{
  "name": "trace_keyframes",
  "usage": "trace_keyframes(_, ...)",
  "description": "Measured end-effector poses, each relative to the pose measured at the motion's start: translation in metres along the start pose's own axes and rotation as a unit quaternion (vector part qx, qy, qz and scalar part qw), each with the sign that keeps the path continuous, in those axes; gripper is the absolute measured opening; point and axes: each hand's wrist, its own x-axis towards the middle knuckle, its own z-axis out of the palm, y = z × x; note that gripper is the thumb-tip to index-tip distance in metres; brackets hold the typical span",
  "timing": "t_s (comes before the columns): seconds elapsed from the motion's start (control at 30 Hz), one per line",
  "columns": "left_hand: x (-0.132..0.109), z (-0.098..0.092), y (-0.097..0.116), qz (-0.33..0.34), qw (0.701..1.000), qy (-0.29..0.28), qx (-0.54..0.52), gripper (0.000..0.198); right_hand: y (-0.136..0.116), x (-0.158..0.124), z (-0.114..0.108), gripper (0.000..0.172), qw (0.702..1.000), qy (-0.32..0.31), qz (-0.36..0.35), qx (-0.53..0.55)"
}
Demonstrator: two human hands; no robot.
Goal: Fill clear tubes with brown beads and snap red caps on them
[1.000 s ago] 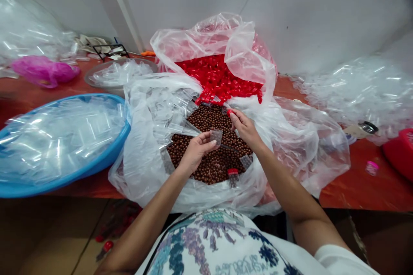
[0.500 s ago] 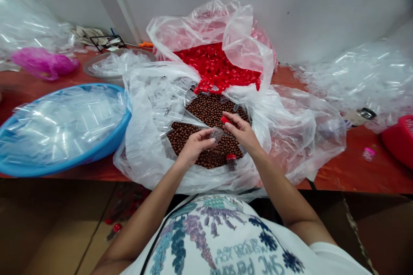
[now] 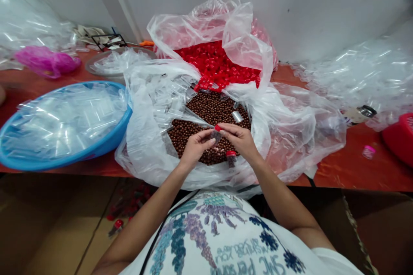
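Note:
Between the fingers of my left hand [image 3: 195,148] is a small clear plastic bottle [image 3: 216,135], tilted, with dark contents. My right hand [image 3: 241,139] pinches a red cap [image 3: 217,128] at the bottle's mouth; whether it is seated I cannot tell. Both hands are over a heap of brown beads [image 3: 209,109] in an open white plastic bag [image 3: 142,137]. A filled bottle with a red cap [image 3: 231,159] lies at the near edge of the beads. Empty clear bottles [image 3: 176,99] lie at the heap's left, and one clear bottle [image 3: 237,116] rests on the beads.
Behind is a bag of red caps [image 3: 222,62]. A blue basin [image 3: 121,131] heaped with clear plastic pieces stands left, near a pink bag [image 3: 48,62]. At right are a red basket [image 3: 400,137], a flask [image 3: 359,114] and clear plastic [image 3: 364,73]. Capped bottles [image 3: 115,227] lie below the table.
My right hand has moved left and brought the red cap to the bottle in my left hand. The clear bottle on the beads beyond my right hand is now in sight.

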Motion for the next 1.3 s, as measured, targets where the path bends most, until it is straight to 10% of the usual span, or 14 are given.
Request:
trace_keyframes(0.5, -0.004, -0.003, 0.006, 0.009, 0.999, -0.010, 0.051, 0.043, 0.000, -0.012, 0.005, 0.030, 0.993, 0.087, 0.073, -0.027)
trace_keyframes(1.07, -0.007, -0.003, -0.009, 0.019, 0.994, -0.005, 0.108, 0.042, -0.012, -0.012, -0.007, 0.030, 0.978, -0.071, -0.051, -0.191)
trace_keyframes(1.3, -0.008, -0.005, -0.005, 0.016, 0.996, 0.026, 0.085, 0.040, -0.002, -0.019, 0.000, 0.032, 0.990, -0.023, -0.031, -0.137)
